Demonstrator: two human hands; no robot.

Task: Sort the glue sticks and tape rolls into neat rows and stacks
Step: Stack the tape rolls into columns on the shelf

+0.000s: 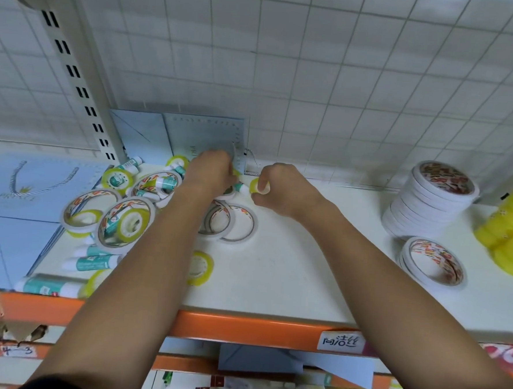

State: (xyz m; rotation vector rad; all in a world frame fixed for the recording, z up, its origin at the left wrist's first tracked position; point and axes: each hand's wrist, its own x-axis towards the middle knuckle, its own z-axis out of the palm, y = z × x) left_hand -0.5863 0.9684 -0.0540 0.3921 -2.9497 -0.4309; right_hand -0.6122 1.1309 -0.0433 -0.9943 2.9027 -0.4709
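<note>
1. Head view: left hand [211,169] at back of shelf [289,280], fingers curled down into clutter. Grip contents hidden behind knuckles, can't tell.
2. Right hand [279,189] just beside it, thumb + fingers pinching small yellow tape roll [257,186].
3. Teal/white bit btwn the hands, prob glue stick [241,188], mostly covered.
4. Mixed pile [128,213] left of left forearm: printed white rolls, yellow rolls, glue sticks, all overlapping. Count unclear, blurred.
5. Two flat white rolls [235,223] partly under left forearm; lone yellow roll [201,267] nearer front edge, half hidden by same arm.
6. Loose glue sticks [95,262] front left.
7. Tall stack [428,205] of white rolls far right at back, short stack [432,262] just in front, well apart from pile.
8. Yellow soft item [508,227] cut off at right edge, no ID.
9. Blue bags [24,186] flat at left, cropped.
</note>
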